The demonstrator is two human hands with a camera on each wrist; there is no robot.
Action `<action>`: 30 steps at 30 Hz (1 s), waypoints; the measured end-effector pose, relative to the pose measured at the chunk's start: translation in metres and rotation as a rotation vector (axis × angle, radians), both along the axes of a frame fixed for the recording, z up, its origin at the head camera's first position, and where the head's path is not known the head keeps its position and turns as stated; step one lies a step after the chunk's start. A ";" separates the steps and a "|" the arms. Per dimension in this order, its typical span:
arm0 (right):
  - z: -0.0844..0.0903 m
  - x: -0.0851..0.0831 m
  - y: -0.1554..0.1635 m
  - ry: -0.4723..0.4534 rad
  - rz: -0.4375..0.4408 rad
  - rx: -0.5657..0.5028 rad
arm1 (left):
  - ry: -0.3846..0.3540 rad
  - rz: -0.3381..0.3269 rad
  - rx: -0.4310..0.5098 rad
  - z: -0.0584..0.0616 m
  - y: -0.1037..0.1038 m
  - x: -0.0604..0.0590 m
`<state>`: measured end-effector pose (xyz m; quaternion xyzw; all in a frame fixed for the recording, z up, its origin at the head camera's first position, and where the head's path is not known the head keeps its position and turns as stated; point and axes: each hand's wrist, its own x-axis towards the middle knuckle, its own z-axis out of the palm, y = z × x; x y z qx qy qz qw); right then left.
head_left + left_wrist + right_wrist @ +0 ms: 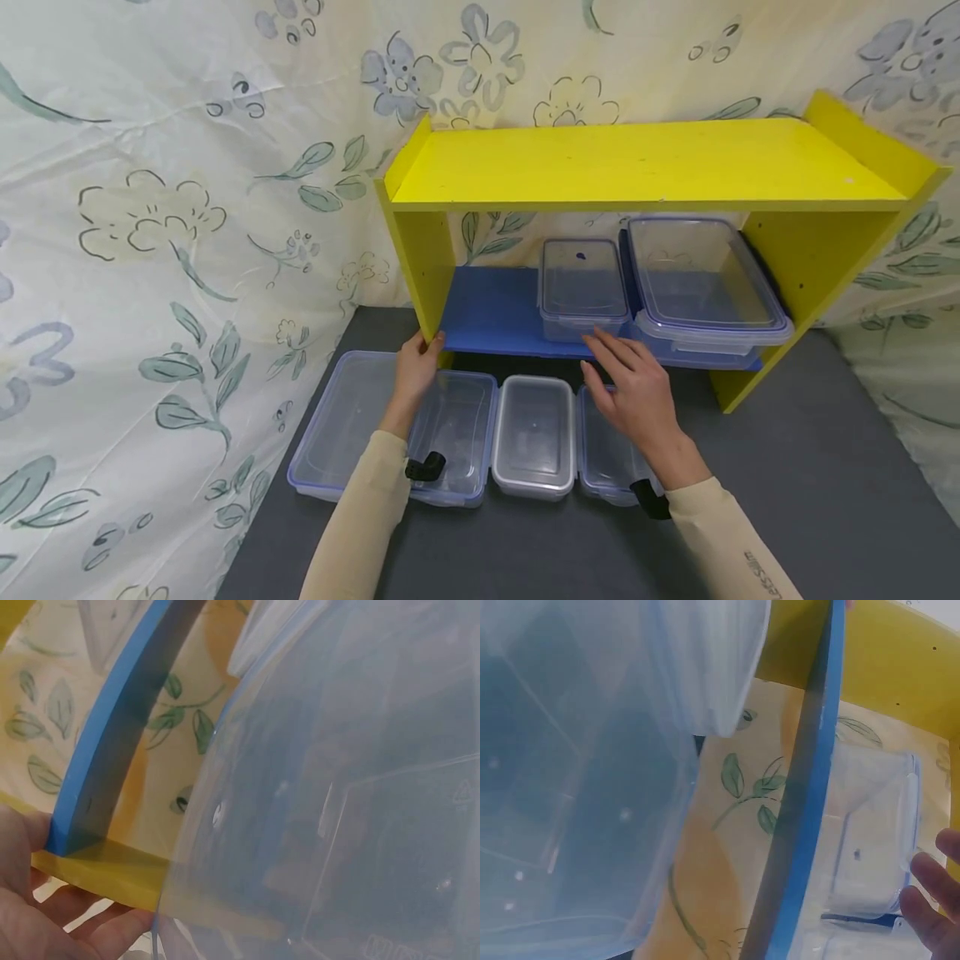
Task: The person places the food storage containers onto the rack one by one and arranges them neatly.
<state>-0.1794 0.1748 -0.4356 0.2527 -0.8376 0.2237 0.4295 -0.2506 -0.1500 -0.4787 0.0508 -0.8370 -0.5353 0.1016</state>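
My left hand point(416, 371) holds the lower front edge of the left side panel point(420, 275) of a yellow shelf unit. In the left wrist view its thumb lies by the end of the blue shelf board point(112, 727), the other fingers around the yellow panel. My right hand point(637, 387) is in front of the board, fingers extended and slightly spread. Its fingertips point(922, 870) are close to the lidded small clear container point(583, 283) on the board. Right of that container sits a larger clear container point(705, 287) with a blue-edged lid.
On the dark table point(525, 554), below the shelf, several containers stand in a row: a large one point(337, 425) at left, a blue-rimmed one point(461, 433), a pale-rimmed one point(534, 433) and another point(607, 454) under my right wrist. Flowered cloth point(187, 167) hangs behind.
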 end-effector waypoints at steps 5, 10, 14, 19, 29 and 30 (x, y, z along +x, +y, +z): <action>-0.008 0.007 0.006 -0.064 -0.032 0.005 | 0.006 -0.015 0.013 0.000 0.000 0.000; -0.021 0.012 0.013 -0.112 -0.076 0.010 | 0.018 -0.020 0.011 -0.001 0.000 0.001; -0.031 0.015 0.019 -0.188 -0.129 0.007 | 0.022 -0.020 0.016 -0.002 0.000 0.001; -0.042 0.021 0.032 -0.329 -0.199 0.008 | 0.018 -0.021 0.033 -0.002 0.000 0.000; -0.064 0.033 0.051 -0.410 -0.309 -0.013 | 0.041 -0.021 0.028 -0.003 -0.001 0.000; -0.066 0.034 0.051 -0.419 -0.326 -0.026 | 0.043 -0.025 0.035 -0.003 -0.002 0.001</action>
